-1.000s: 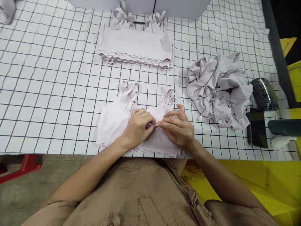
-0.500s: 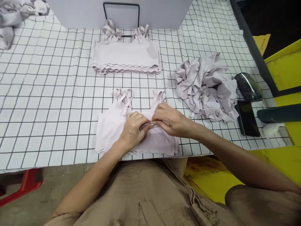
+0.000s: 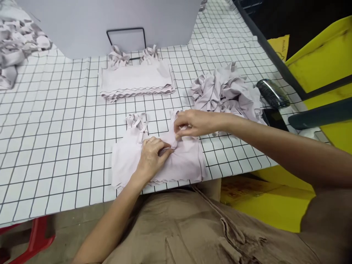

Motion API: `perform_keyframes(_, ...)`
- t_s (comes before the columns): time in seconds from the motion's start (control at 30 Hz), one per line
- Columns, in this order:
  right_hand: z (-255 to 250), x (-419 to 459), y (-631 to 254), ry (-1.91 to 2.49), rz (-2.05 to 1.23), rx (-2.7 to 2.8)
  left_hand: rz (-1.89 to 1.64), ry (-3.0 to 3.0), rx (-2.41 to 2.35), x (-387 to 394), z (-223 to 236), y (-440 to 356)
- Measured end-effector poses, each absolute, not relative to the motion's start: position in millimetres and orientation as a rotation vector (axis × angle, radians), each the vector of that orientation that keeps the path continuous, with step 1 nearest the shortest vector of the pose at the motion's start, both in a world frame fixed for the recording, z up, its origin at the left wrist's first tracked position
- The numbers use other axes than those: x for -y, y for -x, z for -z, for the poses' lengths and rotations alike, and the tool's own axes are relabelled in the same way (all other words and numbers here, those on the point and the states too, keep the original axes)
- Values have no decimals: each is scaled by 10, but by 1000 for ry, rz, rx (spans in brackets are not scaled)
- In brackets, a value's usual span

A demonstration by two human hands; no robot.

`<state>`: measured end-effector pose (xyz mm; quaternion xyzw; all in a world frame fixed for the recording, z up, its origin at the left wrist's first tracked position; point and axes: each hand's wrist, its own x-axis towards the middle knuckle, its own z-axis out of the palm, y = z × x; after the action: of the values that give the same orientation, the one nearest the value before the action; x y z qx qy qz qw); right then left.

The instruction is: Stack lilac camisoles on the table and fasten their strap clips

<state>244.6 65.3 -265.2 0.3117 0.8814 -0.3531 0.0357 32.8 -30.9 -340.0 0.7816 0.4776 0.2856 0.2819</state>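
Note:
A small stack of pale lilac strap tops [image 3: 189, 165] lies flat at the near edge of the checked table [image 3: 55, 121]. My left hand [image 3: 150, 158] rests on the stack's middle, fingers pinched on a fold of the top garment. My right hand [image 3: 192, 124] is further back over the right straps, fingers closed on a bit of the same fabric. The left straps [image 3: 136, 120] lie bunched beyond my left hand.
A neater, thicker stack of the same tops [image 3: 136, 82] sits further back before a grey board [image 3: 110, 22]. A crumpled heap of garments [image 3: 225, 91] lies right, with a dark ribbed roll [image 3: 272, 93] and a phone [image 3: 275, 118] beyond. More fabric [image 3: 16, 47] is piled far left.
The view swung left and tilted up. My right hand moved away from my left hand, back toward the right straps. My left hand stayed pinched on the garment's middle.

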Motion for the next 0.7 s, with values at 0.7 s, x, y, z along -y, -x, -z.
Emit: perform_keyframes(0.7,2987,-319,-2388,-1704,458,-3025,-1152,-2365,-1233,470,3308,-185)
